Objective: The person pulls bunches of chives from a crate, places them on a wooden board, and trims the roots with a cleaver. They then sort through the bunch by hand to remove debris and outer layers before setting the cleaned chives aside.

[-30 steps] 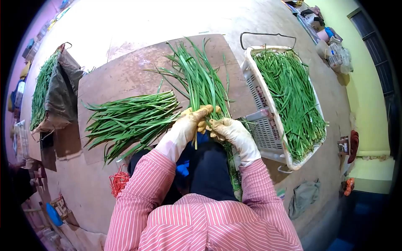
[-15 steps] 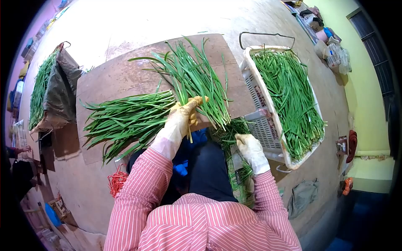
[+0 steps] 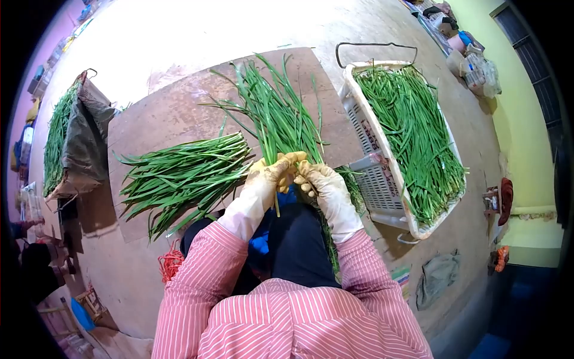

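Both my hands wear stained, pale rubber gloves. My left hand (image 3: 267,180) is closed round the lower ends of some green stalks (image 3: 272,128), whose leaves fan out over the brown board (image 3: 179,96). My right hand (image 3: 326,192) is beside it with fingers bent at the stalk ends; what lies between its fingers is too small to make out. More stalks lie behind the two hands. On the board to the left rests a pile of green stalks (image 3: 185,173), leaves pointing left, cut ends near my left hand.
A white crate (image 3: 382,179) full of green stalks stands at the right. At the far left is another container (image 3: 63,188) of greens with a dark cloth (image 3: 86,137). Red string (image 3: 171,263) lies left of my knees; a grey cloth (image 3: 437,280) is at lower right.
My right hand has moved up and left from beside my knee to meet my left hand at the stalk ends. The stalks in my left hand have shifted slightly.
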Motion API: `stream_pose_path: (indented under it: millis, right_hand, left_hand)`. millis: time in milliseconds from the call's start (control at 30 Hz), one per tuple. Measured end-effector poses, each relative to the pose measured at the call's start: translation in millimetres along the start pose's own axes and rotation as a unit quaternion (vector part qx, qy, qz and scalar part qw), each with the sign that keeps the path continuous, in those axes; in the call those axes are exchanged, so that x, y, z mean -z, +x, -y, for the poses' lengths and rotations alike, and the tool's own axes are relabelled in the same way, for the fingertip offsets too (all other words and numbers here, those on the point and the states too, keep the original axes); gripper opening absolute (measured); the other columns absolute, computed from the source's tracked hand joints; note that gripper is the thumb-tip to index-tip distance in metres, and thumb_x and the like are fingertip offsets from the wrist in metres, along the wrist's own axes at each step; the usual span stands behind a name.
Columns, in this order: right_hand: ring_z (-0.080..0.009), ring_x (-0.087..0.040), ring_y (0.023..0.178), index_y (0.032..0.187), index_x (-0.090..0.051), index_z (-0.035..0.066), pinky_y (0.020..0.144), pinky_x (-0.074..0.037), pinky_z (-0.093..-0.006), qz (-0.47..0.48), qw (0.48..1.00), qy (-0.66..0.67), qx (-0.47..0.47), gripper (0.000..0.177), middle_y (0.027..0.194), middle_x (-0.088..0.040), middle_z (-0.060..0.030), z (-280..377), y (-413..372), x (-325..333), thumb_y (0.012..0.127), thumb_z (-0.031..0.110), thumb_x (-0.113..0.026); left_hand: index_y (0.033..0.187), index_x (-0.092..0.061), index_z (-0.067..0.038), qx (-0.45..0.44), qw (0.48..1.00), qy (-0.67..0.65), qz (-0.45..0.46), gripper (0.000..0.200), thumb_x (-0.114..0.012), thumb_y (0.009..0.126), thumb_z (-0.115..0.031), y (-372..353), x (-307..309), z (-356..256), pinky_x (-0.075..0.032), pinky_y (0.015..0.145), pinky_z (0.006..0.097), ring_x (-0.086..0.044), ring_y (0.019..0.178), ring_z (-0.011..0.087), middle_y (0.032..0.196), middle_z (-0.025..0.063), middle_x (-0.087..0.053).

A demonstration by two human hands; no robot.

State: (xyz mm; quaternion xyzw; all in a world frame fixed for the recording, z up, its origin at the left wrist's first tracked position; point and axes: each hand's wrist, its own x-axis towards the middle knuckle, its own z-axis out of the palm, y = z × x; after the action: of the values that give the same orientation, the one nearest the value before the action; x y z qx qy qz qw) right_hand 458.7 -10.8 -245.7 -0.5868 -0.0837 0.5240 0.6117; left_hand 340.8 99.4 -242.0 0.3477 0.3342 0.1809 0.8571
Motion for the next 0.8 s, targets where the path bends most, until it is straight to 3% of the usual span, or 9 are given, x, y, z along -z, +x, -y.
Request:
stream_pose_path:
  millis: [67,167,333,367,400,467,533,600,800]
  right_hand:
    - [-0.003,-0.054,0.061,0.092,-0.066,0.003,0.054,-0.041,-0.0173,-0.039,0.999,-0.005,0.009,0.018,0.08,-0.068,-0.0005,-13.7,-9.8,10.3,0.096,0.021,-0.064]
    - [-0.0114,-0.059,0.066,0.087,-0.067,0.002,0.06,-0.046,-0.0256,-0.149,0.939,-0.297,0.09,0.02,0.078,-0.066,-0.0048,-46.9,-29.6,59.3,0.09,0.021,-0.069]
    - [-0.0359,-0.064,0.08,0.086,-0.067,0.003,0.075,-0.052,-0.0457,-0.198,0.621,-0.755,0.075,0.016,0.086,-0.066,-0.0186,-107.7,-68.9,186.3,0.083,0.018,-0.068]
    - [-0.035,-0.066,0.088,0.09,-0.068,0.004,0.081,-0.052,-0.045,-0.176,0.577,-0.797,-0.037,0.015,0.092,-0.068,-0.0176,-97.3,-65.7,187.8,0.084,0.018,-0.066]
    - [-0.035,-0.066,0.088,0.09,-0.068,0.004,0.081,-0.052,-0.045,-0.177,0.576,-0.797,-0.037,0.015,0.092,-0.068,-0.0176,-84.3,-61.1,180.0,0.084,0.018,-0.066]
    - [-0.0331,-0.066,0.093,0.096,-0.07,0.004,0.085,-0.052,-0.0423,-0.24,0.674,-0.664,0.217,0.02,0.096,-0.069,-0.0167,-61.2,-51.2,151.7,0.088,0.021,-0.063]
    - [-0.0325,-0.065,0.097,0.096,-0.071,0.004,0.086,-0.051,-0.0416,-0.242,0.774,-0.558,0.176,0.022,0.099,-0.07,-0.0159,-19.4,-36.0,101.8,0.091,0.022,-0.059]
    - [-0.0332,-0.065,0.098,0.096,-0.071,0.005,0.087,-0.05,-0.0411,-0.228,0.749,-0.576,0.235,0.024,0.101,-0.07,-0.0158,-7.3,-5.9,86.7,0.093,0.025,-0.059]
    - [-0.0378,-0.067,0.089,0.094,-0.07,0.006,0.079,-0.052,-0.0459,-0.193,0.723,-0.637,0.183,0.034,0.091,-0.07,-0.019,21.6,68.2,49.8,0.09,0.039,-0.064]
  left_hand:
    - [0.117,-0.066,-0.002,-0.043,0.999,0.005,-0.01,0.038,-0.064,0.095,-0.033,-2.6,4.7,-7.3,-0.032,0.046,0.0229,-0.032,0.047,0.0063,0.056,-0.008,-0.034]
    - [0.117,-0.067,-0.003,-0.087,0.995,-0.047,-0.031,0.038,-0.065,0.095,-0.034,3.1,25.1,-24.7,-0.031,0.048,0.0237,-0.03,0.047,0.0064,0.057,-0.0081,-0.03]
    - [0.119,-0.061,-0.001,-0.07,0.992,-0.077,-0.069,0.034,-0.059,0.099,-0.028,13.5,38.3,-24.0,-0.044,0.059,0.0304,-0.048,0.062,0.0129,0.073,-0.0008,-0.048]
    - [0.119,-0.061,-0.001,-0.07,0.992,-0.078,-0.066,0.034,-0.059,0.099,-0.028,14.3,33.9,-24.7,-0.044,0.059,0.0304,-0.048,0.062,0.0129,0.073,-0.0008,-0.048]
    - [0.117,-0.06,-0.001,-0.049,0.987,-0.113,-0.104,0.032,-0.056,0.1,-0.028,13.8,28.6,-26.7,-0.047,0.063,0.0326,-0.051,0.065,0.0148,0.078,0.001,-0.051]
    - [0.116,-0.059,-0.001,-0.026,0.979,-0.146,-0.142,0.031,-0.054,0.102,-0.028,15.7,30.8,-22.7,-0.05,0.066,0.0349,-0.054,0.068,0.0167,0.082,0.0028,-0.054]
    - [0.118,-0.055,-0.001,-0.001,0.982,-0.186,-0.035,0.032,-0.049,0.103,-0.029,25.4,45.7,-11.1,-0.052,0.07,0.0372,-0.056,0.069,0.0177,0.082,0.0029,-0.055]
    - [0.121,-0.054,-0.001,0.011,0.984,-0.145,-0.105,0.034,-0.046,0.104,-0.029,16.3,31.0,-18.1,-0.051,0.067,0.0359,-0.053,0.066,0.016,0.08,0.0014,-0.053]
    - [0.128,-0.055,-0.002,0.027,0.987,-0.155,-0.014,0.036,-0.046,0.104,-0.028,17.2,41.1,-14.3,-0.037,0.055,0.0267,-0.033,0.054,0.0088,0.065,-0.0052,-0.032]
